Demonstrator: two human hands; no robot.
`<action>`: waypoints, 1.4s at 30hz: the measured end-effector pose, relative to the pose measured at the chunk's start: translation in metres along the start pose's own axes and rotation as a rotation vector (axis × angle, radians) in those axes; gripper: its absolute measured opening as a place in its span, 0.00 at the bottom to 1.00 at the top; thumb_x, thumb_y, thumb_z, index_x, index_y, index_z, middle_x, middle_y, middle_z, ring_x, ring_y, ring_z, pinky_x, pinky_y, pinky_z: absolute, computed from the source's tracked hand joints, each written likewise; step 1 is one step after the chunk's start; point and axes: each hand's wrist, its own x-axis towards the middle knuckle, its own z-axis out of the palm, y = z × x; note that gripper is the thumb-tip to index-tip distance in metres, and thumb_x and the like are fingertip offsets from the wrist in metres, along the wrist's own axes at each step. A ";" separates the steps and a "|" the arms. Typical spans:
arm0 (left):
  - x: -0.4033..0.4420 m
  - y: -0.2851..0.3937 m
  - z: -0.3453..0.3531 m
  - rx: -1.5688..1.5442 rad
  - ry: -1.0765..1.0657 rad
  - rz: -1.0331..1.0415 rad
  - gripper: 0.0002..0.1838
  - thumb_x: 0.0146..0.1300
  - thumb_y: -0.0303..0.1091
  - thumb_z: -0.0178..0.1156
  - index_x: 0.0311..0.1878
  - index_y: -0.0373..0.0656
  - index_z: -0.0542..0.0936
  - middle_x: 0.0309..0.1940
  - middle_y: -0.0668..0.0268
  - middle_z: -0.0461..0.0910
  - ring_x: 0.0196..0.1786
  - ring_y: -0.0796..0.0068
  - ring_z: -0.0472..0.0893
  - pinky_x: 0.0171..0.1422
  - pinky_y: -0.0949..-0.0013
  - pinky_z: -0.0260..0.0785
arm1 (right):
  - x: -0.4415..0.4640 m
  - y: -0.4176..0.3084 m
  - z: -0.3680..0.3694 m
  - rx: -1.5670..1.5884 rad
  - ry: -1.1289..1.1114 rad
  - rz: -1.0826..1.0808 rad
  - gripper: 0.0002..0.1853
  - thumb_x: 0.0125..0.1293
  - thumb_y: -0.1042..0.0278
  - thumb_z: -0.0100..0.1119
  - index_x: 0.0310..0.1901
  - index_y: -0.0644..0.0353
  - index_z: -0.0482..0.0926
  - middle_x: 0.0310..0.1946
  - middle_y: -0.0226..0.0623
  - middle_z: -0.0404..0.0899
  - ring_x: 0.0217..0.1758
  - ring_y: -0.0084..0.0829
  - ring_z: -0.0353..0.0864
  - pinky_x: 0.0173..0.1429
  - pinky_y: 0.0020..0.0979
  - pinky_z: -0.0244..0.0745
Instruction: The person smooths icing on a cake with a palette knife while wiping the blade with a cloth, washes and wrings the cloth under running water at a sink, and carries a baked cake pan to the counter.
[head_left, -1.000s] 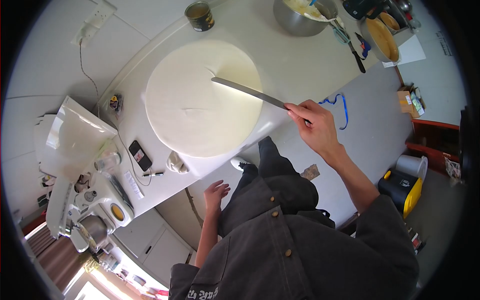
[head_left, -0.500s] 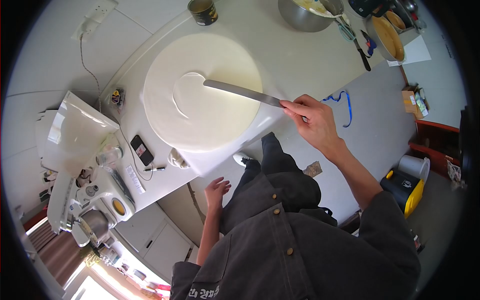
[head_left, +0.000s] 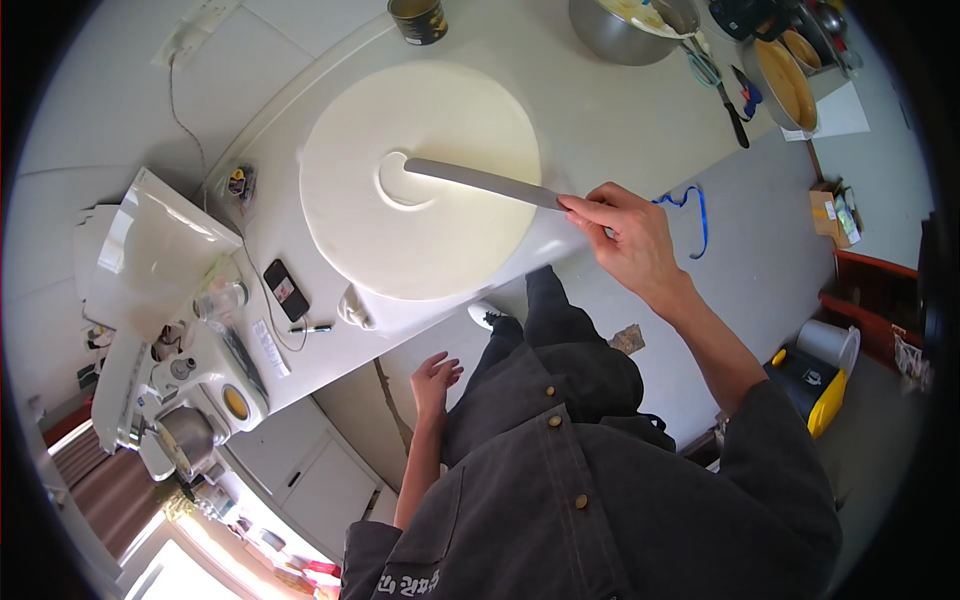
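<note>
A long flat icing spatula (head_left: 485, 184) is gripped near its handle end by my right hand (head_left: 636, 245), which is closed. Its blade lies over the broad round cake (head_left: 430, 255), whose top is smooth white cream. The tip is near the middle of the top, beside a small curved ridge in the cream. The handle is mostly hidden in my fingers. Off the table's front edge hangs my left hand (head_left: 432, 388), open and holding nothing, fingers loosely bent. A white cloth (head_left: 355, 308) lies by the cake's near left side.
Behind the cake are a dark tin (head_left: 418, 20) and a metal bowl (head_left: 625, 35) with cream. Scissors (head_left: 745, 95) and a black-handled tool lie at the right. A phone (head_left: 286, 290) and a stand mixer (head_left: 200, 410) are on the left.
The curved ridge in the cream is now smaller and tighter around the cake's middle. The spatula keeps nearly the same place. The camera view has shifted slightly; my left hand is unchanged.
</note>
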 end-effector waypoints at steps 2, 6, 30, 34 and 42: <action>-0.001 -0.002 -0.001 -0.002 0.003 -0.006 0.22 0.67 0.27 0.63 0.62 0.26 0.76 0.46 0.48 0.87 0.45 0.62 0.89 0.49 0.67 0.82 | 0.002 0.000 0.001 -0.002 -0.002 -0.008 0.08 0.65 0.65 0.70 0.44 0.46 0.91 0.27 0.29 0.81 0.23 0.32 0.78 0.27 0.33 0.71; -0.002 -0.006 -0.003 -0.012 0.012 -0.016 0.23 0.66 0.27 0.64 0.62 0.25 0.76 0.46 0.47 0.87 0.45 0.59 0.89 0.51 0.65 0.83 | 0.003 -0.001 0.003 -0.002 -0.008 -0.015 0.08 0.65 0.65 0.70 0.44 0.45 0.91 0.27 0.29 0.81 0.24 0.32 0.78 0.27 0.33 0.71; -0.001 0.002 0.001 -0.325 0.027 -0.038 0.25 0.74 0.31 0.56 0.68 0.25 0.70 0.57 0.44 0.81 0.52 0.51 0.86 0.57 0.58 0.82 | -0.004 -0.013 0.006 0.038 -0.069 -0.096 0.09 0.62 0.67 0.71 0.44 0.45 0.91 0.26 0.30 0.80 0.25 0.33 0.80 0.29 0.34 0.74; 0.024 0.004 -0.001 -0.811 -0.084 -0.028 0.33 0.79 0.52 0.49 0.75 0.37 0.64 0.74 0.53 0.67 0.73 0.45 0.69 0.77 0.43 0.64 | -0.020 -0.004 -0.007 0.284 -0.266 -0.105 0.08 0.65 0.71 0.68 0.45 0.50 0.90 0.30 0.32 0.84 0.26 0.32 0.81 0.30 0.31 0.74; 0.031 0.066 0.020 -1.431 -0.161 0.068 0.38 0.76 0.66 0.43 0.77 0.48 0.64 0.77 0.64 0.64 0.80 0.59 0.60 0.83 0.44 0.50 | 0.059 0.133 -0.050 0.029 0.431 0.339 0.17 0.68 0.77 0.60 0.58 0.56 0.85 0.36 0.48 0.83 0.34 0.41 0.83 0.40 0.36 0.77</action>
